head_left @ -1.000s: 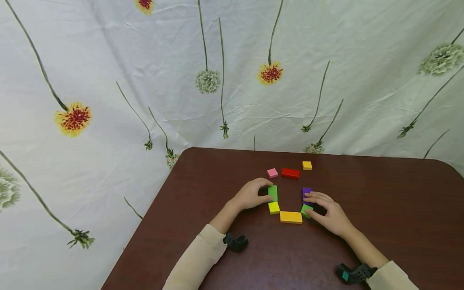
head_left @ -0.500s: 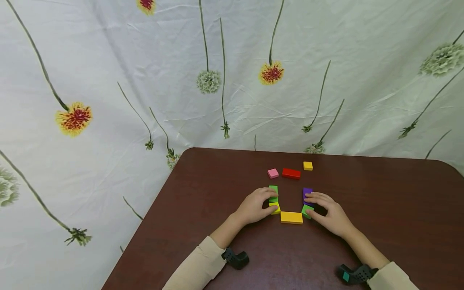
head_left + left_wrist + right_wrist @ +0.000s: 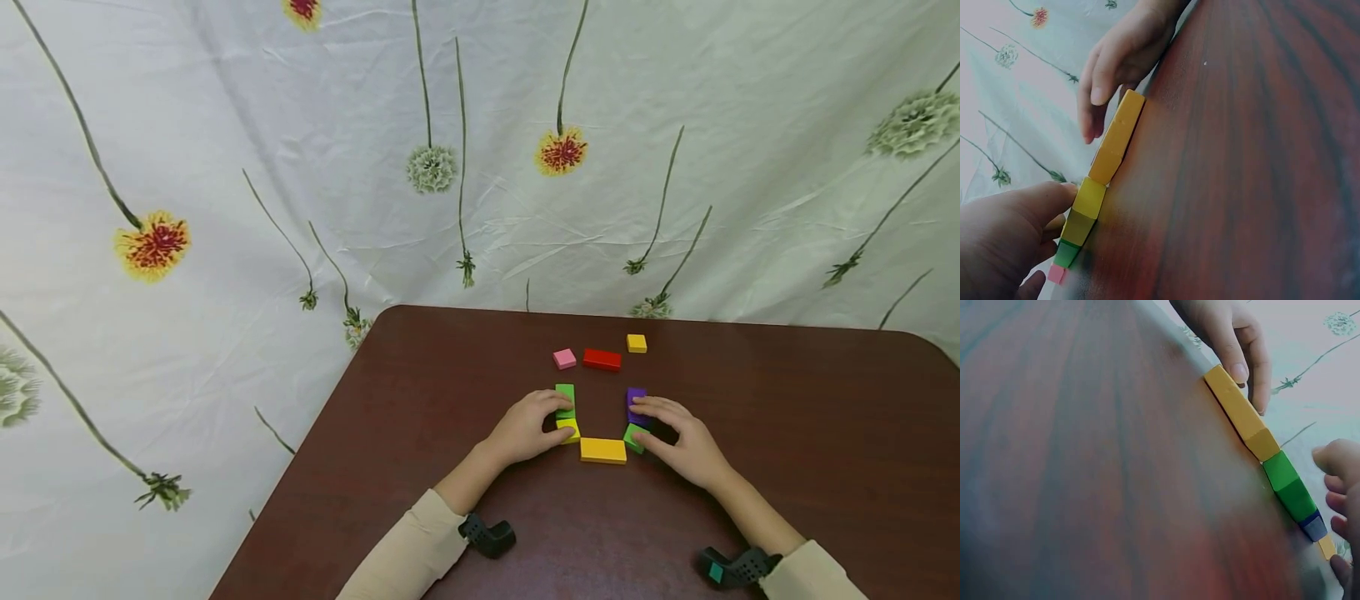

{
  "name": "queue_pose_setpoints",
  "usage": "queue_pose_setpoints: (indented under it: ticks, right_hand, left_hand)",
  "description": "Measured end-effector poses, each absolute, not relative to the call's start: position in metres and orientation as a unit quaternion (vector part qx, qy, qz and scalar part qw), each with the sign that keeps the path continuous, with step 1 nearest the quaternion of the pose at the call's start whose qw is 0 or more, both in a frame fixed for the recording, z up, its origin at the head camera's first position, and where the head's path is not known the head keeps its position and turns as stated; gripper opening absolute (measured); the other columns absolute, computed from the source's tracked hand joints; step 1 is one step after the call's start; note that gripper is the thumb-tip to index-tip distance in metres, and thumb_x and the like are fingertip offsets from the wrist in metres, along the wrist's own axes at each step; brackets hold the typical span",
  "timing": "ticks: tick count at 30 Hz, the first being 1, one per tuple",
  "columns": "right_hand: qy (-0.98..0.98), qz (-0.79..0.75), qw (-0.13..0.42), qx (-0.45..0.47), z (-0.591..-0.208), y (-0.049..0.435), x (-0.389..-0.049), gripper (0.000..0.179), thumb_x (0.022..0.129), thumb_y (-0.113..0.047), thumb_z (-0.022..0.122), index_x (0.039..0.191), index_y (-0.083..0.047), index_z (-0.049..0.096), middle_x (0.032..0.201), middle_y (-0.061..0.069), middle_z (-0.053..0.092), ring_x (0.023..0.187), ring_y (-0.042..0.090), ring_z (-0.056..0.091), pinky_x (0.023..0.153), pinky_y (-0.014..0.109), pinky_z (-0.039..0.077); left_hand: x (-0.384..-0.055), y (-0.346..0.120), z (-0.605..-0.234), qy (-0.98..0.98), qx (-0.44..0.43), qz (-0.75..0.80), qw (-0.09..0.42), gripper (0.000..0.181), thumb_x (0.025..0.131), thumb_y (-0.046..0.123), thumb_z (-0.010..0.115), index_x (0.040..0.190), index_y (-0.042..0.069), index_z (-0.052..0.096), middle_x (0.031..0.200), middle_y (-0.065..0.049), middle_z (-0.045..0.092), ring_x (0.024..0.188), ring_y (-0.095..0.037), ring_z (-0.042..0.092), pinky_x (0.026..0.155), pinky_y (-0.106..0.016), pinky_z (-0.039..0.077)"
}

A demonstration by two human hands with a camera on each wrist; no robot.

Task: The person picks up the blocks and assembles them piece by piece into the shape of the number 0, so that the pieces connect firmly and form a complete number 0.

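Nudging blocks into line, by the look of it. Left hand (image 3: 528, 427): thumb spread from fingers, thumb at yellow block (image 3: 568, 422), fingertips over long green block (image 3: 564, 390); no pinch visible, can't tell how firm the contact. Right hand (image 3: 686, 443): fingers loosely bent, over purple block (image 3: 636, 394); thumb stands apart from small green block (image 3: 633, 430) in right wrist view. Orange block (image 3: 603, 451) lies on the near side, between yellow and small green. Small green sits askew. Best: light, low pushes from outside, neighbours steadied, no lifting.
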State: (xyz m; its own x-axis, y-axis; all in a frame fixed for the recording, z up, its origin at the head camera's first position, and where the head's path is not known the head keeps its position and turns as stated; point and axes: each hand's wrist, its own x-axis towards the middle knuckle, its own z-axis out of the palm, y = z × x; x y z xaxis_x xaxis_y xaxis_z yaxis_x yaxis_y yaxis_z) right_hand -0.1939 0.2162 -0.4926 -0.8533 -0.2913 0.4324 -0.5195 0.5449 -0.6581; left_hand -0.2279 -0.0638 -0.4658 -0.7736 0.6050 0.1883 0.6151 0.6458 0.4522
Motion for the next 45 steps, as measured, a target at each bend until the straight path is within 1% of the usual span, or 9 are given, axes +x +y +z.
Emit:
queue_pose_setpoints:
  ticks: [6,13,18,24,29,33,36,40,45]
  right_hand:
    - [-0.865,0.428,0.142,0.219,-0.483,0.221,-0.21,0.035,0.089,-0.013,0.072,0.122,-0.004,0.066,0.131,0.014,0.059,0.124,0.037,0.046,0.097,0.066,0.034]
    - [-0.896,0.399,0.093,0.168,-0.463,0.228,-0.25,0.04,0.094,-0.021,0.066,0.128,0.0,0.061,0.136,0.024,0.052,0.129,0.045,0.04,0.101,0.066,0.03]
    - [-0.916,0.371,0.071,0.135,-0.452,0.227,-0.278,0.044,0.096,-0.022,0.062,0.131,0.004,0.056,0.137,0.028,0.048,0.129,0.048,0.038,0.102,0.065,0.029]
    - [-0.93,0.348,0.046,0.104,-0.45,0.223,-0.303,0.046,0.096,-0.02,0.061,0.133,0.006,0.053,0.136,0.031,0.048,0.126,0.05,0.04,0.101,0.065,0.032]
    - [-0.942,0.317,0.028,0.11,-0.451,0.219,-0.316,0.048,0.095,-0.019,0.06,0.134,0.008,0.051,0.135,0.032,0.048,0.121,0.051,0.043,0.098,0.063,0.036]
    - [-0.953,0.278,0.012,0.122,-0.453,0.217,-0.326,0.048,0.095,-0.018,0.059,0.134,0.009,0.051,0.134,0.032,0.048,0.119,0.049,0.046,0.098,0.06,0.037]
    - [-0.958,0.253,0.003,0.133,-0.452,0.216,-0.331,0.046,0.094,-0.016,0.058,0.132,0.01,0.052,0.132,0.032,0.05,0.115,0.048,0.049,0.096,0.059,0.04]
    - [-0.96,0.244,0.0,0.141,-0.449,0.214,-0.332,0.043,0.093,-0.013,0.058,0.13,0.009,0.054,0.129,0.032,0.053,0.109,0.046,0.053,0.092,0.057,0.043]
    - [-0.957,0.258,0.001,0.136,-0.446,0.215,-0.328,0.041,0.093,-0.012,0.061,0.127,0.009,0.057,0.125,0.032,0.056,0.109,0.046,0.054,0.092,0.057,0.044]
  left_hand:
    - [-0.228,-0.064,-0.467,-0.906,-0.337,-0.256,0.014,0.038,0.092,0.028,0.069,0.124,0.009,0.065,0.127,-0.004,0.061,0.122,-0.021,0.051,0.104,-0.032,0.041]
    - [-0.229,-0.063,-0.468,-0.91,-0.33,-0.251,0.009,0.038,0.092,0.029,0.068,0.125,0.01,0.064,0.128,-0.003,0.06,0.123,-0.021,0.05,0.104,-0.033,0.04]
    - [-0.227,-0.064,-0.467,-0.91,-0.329,-0.253,0.008,0.038,0.092,0.028,0.069,0.125,0.01,0.064,0.128,-0.004,0.06,0.124,-0.021,0.05,0.104,-0.033,0.04]
    - [-0.226,-0.062,-0.466,-0.909,-0.328,-0.257,0.005,0.038,0.092,0.028,0.069,0.125,0.01,0.064,0.127,-0.003,0.061,0.123,-0.021,0.051,0.103,-0.033,0.041]
    - [-0.226,-0.063,-0.465,-0.909,-0.327,-0.259,0.006,0.038,0.091,0.027,0.069,0.125,0.01,0.064,0.127,-0.003,0.061,0.122,-0.02,0.051,0.104,-0.032,0.04]
    - [-0.226,-0.063,-0.467,-0.91,-0.325,-0.259,0.0,0.038,0.092,0.028,0.069,0.125,0.01,0.064,0.128,-0.002,0.06,0.123,-0.02,0.051,0.104,-0.031,0.04]
    - [-0.226,-0.063,-0.467,-0.908,-0.327,-0.262,-0.001,0.038,0.092,0.027,0.068,0.125,0.01,0.064,0.128,-0.003,0.06,0.123,-0.019,0.051,0.104,-0.031,0.039]
    - [-0.226,-0.063,-0.467,-0.907,-0.328,-0.264,0.004,0.038,0.092,0.027,0.068,0.125,0.01,0.064,0.128,-0.003,0.06,0.122,-0.019,0.051,0.104,-0.031,0.04]
    - [-0.227,-0.064,-0.468,-0.909,-0.326,-0.262,0.004,0.038,0.092,0.028,0.069,0.125,0.011,0.064,0.128,-0.002,0.06,0.123,-0.019,0.051,0.104,-0.031,0.039]
